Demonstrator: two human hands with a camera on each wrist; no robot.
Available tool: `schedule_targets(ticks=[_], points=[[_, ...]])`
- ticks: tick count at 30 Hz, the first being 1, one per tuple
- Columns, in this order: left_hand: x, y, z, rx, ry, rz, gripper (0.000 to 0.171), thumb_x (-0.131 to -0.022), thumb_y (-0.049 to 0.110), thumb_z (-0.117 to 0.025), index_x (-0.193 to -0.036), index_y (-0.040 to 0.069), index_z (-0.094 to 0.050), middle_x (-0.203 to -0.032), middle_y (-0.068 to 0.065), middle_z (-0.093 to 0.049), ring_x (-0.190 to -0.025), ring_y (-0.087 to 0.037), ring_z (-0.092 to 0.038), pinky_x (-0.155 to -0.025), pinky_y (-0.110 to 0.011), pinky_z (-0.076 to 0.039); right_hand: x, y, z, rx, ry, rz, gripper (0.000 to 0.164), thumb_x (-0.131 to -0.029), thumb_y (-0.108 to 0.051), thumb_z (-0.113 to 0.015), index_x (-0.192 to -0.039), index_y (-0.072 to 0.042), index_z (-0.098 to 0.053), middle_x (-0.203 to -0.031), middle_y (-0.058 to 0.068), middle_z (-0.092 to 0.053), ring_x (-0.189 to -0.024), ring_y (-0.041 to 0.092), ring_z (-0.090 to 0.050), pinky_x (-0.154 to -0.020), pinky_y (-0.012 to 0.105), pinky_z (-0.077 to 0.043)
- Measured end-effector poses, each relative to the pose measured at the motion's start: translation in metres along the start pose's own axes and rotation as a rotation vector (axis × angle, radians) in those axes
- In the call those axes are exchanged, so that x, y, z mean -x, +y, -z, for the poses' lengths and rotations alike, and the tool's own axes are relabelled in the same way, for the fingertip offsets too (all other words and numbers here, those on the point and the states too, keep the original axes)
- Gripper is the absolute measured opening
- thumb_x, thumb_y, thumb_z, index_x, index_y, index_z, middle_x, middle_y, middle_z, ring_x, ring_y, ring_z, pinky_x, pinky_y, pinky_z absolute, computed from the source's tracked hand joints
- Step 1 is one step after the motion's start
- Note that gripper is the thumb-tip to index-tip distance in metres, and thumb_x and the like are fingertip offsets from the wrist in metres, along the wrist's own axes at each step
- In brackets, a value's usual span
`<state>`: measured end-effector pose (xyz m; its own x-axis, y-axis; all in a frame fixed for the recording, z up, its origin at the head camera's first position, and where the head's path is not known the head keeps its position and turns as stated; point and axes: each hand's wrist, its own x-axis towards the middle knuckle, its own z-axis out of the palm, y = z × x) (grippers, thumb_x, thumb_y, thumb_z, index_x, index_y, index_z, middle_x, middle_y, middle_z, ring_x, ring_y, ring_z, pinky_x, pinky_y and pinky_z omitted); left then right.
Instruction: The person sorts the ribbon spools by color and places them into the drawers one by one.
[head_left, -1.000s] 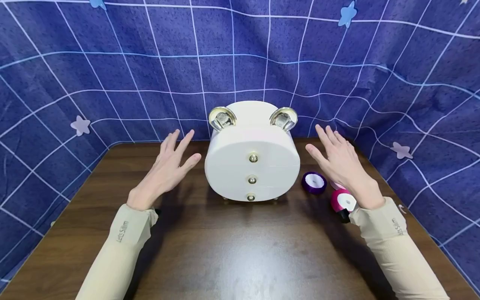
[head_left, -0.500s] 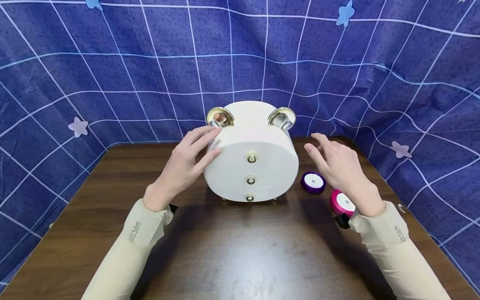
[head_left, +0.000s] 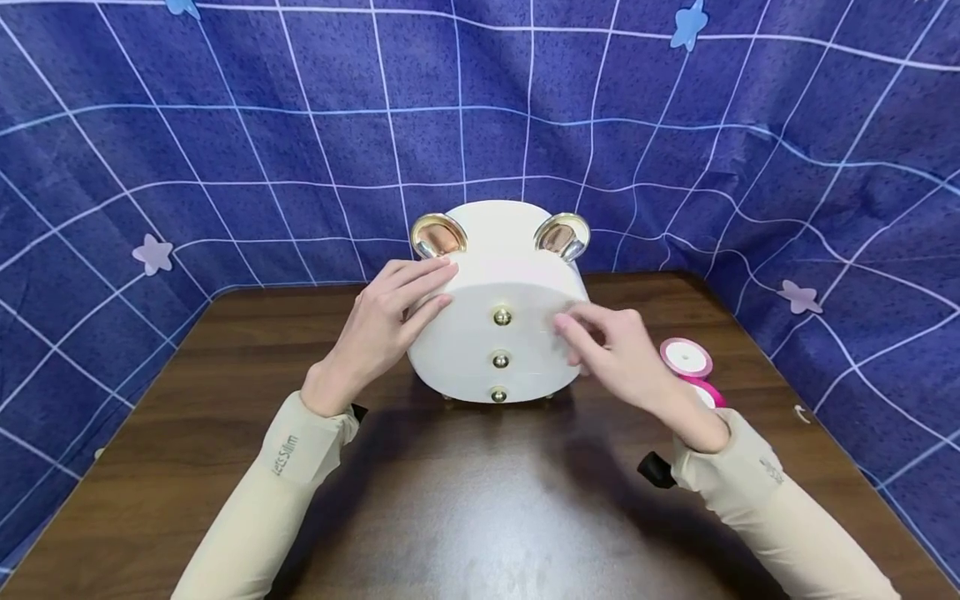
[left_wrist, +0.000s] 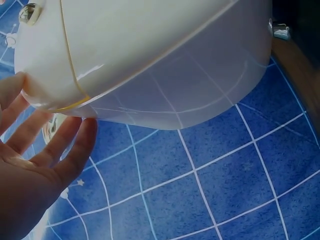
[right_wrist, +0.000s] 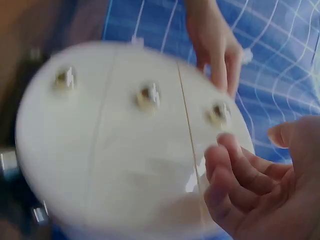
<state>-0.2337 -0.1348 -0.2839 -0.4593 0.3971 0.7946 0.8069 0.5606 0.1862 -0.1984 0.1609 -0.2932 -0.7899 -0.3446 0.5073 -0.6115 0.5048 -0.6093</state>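
A white oval drawer box [head_left: 517,279] with two shiny ear shapes and three gold knobs stands on the table. My left hand [head_left: 378,321] holds its upper left edge, thumb on the front and fingers over the top. In the left wrist view, the thumb and fingertips touch both sides of that edge. My right hand [head_left: 618,354] is at the right part of the front, near the top knob [head_left: 502,317], its fingers loosely bent. The right wrist view shows a gap between its thumb and fingers with nothing held; whether a fingertip touches the box I cannot tell.
On the brown wooden table [head_left: 480,500], a pale pink ribbon spool [head_left: 686,357] and a magenta ribbon spool [head_left: 712,392] lie right of the box, the latter partly covered by the right arm. Blue gridded cloth [head_left: 315,150] hangs behind and at the sides.
My left hand has moved right from beside the box onto its upper left edge. The right hand has moved left to the box front, its fingers bending, and the purple spool is now hidden.
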Motion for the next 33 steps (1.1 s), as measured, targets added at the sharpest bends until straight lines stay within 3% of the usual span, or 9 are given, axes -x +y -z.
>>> schedule_targets(ticks=[4, 7, 10, 14, 19, 27, 33], points=[[-0.001, 0.001, 0.000, 0.007, 0.010, -0.002, 0.033, -0.088, 0.014, -0.070, -0.121, 0.012, -0.069, -0.126, -0.007, -0.067, -0.108, -0.023, -0.059, -0.090, -0.036, -0.048, -0.006, -0.012, -0.021, -0.359, -0.237, -0.183, 0.035, -0.103, -0.026, -0.045, -0.103, 0.003, -0.064, -0.064, 0.010, -0.064, -0.045, 0.018, -0.058, -0.043, 0.031, -0.049], [-0.001, 0.001, 0.000, 0.008, 0.010, 0.000, 0.033, -0.088, 0.014, -0.070, -0.121, 0.011, -0.069, -0.125, -0.007, -0.067, -0.108, -0.023, -0.059, -0.087, -0.035, -0.048, -0.014, -0.020, -0.035, -0.613, -0.359, -0.335, 0.047, -0.104, -0.033, -0.038, -0.113, 0.009, -0.056, -0.066, 0.009, -0.065, -0.046, 0.017, -0.058, -0.043, 0.030, -0.049], [-0.001, 0.002, -0.001, 0.011, 0.007, 0.004, 0.034, -0.088, 0.014, -0.070, -0.121, 0.012, -0.069, -0.126, -0.007, -0.067, -0.107, -0.023, -0.059, -0.085, -0.034, -0.048, -0.022, -0.027, -0.045, -0.792, -0.412, -0.488, 0.054, -0.103, -0.042, -0.034, -0.117, 0.007, -0.054, -0.064, 0.004, -0.065, -0.045, 0.015, -0.057, -0.043, 0.026, -0.046], [-0.001, 0.002, 0.000, 0.002, 0.005, 0.003, 0.033, -0.088, 0.015, -0.070, -0.122, 0.012, -0.069, -0.126, -0.006, -0.067, -0.106, -0.022, -0.059, -0.082, -0.033, -0.047, -0.031, -0.033, -0.052, -0.936, -0.425, -0.642, 0.056, -0.102, -0.048, -0.029, -0.114, -0.001, -0.057, -0.057, -0.001, -0.063, -0.042, 0.011, -0.054, -0.043, 0.023, -0.042], [-0.001, 0.002, 0.001, 0.001, 0.004, 0.011, 0.032, -0.089, 0.015, -0.069, -0.121, 0.012, -0.069, -0.126, -0.007, -0.067, -0.105, -0.022, -0.060, -0.083, -0.034, -0.048, -0.035, -0.036, -0.055, -1.006, -0.404, -0.698, 0.056, -0.102, -0.050, -0.026, -0.107, -0.005, -0.060, -0.052, -0.003, -0.057, -0.042, 0.009, -0.049, -0.044, 0.022, -0.038], [-0.005, 0.003, 0.006, 0.028, -0.032, 0.053, 0.027, -0.094, 0.013, -0.063, -0.120, 0.013, -0.070, -0.125, -0.006, -0.067, -0.105, -0.022, -0.060, -0.088, -0.036, -0.048, -0.032, -0.037, -0.056, -0.988, -0.363, -0.697, 0.052, -0.102, -0.047, -0.029, -0.097, -0.007, -0.061, -0.051, -0.003, -0.055, -0.041, 0.010, -0.047, -0.044, 0.023, -0.035], [-0.009, 0.004, 0.011, 0.063, -0.086, 0.091, 0.028, -0.094, 0.014, -0.062, -0.121, 0.013, -0.069, -0.126, -0.005, -0.067, -0.107, -0.022, -0.061, -0.092, -0.036, -0.047, -0.027, -0.038, -0.055, -0.975, -0.378, -0.690, 0.051, -0.102, -0.047, -0.028, -0.094, -0.009, -0.060, -0.051, -0.004, -0.055, -0.040, 0.010, -0.047, -0.043, 0.023, -0.035]])
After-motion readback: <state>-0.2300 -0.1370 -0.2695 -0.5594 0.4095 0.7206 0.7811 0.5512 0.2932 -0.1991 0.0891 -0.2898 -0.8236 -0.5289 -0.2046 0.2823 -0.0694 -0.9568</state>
